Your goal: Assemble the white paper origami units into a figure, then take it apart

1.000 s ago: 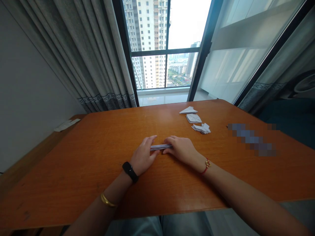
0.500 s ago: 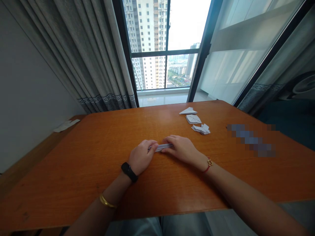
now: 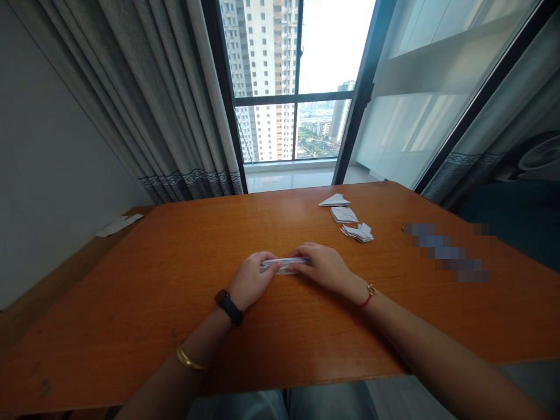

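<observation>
Between my hands is a narrow strip of folded white paper (image 3: 285,266), held just over the middle of the table. My left hand (image 3: 254,279) pinches its left end, with the thumb on the near side and the fingers behind. The right end is gripped by my right hand (image 3: 322,265) in the same way, the fingers curled over the far edge. Layers show along the paper's near side; its ends are covered by my fingers. Beyond my right hand lie a paper plane (image 3: 335,200), a folded paper square (image 3: 344,214) and a bulkier folded paper piece (image 3: 357,233).
The wooden table (image 3: 175,262) reaches to a window. A blurred-out object (image 3: 446,248) lies at its right side. Some white paper (image 3: 119,225) rests on a ledge at the left wall. A grey curtain (image 3: 175,105) hangs behind, and a fan (image 3: 540,154) stands far right.
The paper strip between my hands has turned or opened slightly, so more of its near face shows. Both hands have stayed nearly in place, still gripping it.
</observation>
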### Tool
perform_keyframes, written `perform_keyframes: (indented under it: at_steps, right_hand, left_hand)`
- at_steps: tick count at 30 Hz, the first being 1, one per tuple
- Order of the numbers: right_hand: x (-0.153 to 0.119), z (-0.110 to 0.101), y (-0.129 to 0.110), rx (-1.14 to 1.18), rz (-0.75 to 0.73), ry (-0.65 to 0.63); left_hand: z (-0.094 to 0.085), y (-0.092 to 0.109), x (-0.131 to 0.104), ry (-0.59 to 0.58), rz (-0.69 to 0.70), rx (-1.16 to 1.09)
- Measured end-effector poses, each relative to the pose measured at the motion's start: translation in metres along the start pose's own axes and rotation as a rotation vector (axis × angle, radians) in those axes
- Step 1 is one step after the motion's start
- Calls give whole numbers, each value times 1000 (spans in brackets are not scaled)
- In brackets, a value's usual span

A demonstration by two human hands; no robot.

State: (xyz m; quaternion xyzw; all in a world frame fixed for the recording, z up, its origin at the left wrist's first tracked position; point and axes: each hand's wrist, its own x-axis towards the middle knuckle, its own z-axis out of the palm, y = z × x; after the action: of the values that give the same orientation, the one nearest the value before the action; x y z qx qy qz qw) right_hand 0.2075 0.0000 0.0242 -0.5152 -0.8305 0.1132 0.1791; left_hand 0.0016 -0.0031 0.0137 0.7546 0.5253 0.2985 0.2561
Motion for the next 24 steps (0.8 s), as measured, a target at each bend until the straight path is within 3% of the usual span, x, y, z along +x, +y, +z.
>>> perform_keyframes:
  at_steps: [6,19,22,24]
  right_hand:
    - [1,3,1,74,-184,-13]
    - [1,3,-6,-13,-74,21]
    - [2,1,-3,2,-8,116]
    - [3,-1,1,67,32,220]
  left_hand:
    - [-2,-1,0,-16,-1,14]
    - [-1,1,-1,3,22,-3]
    - [1,-2,-1,43,-42,-70]
    - [2,-4,-1,-16,-97,-98]
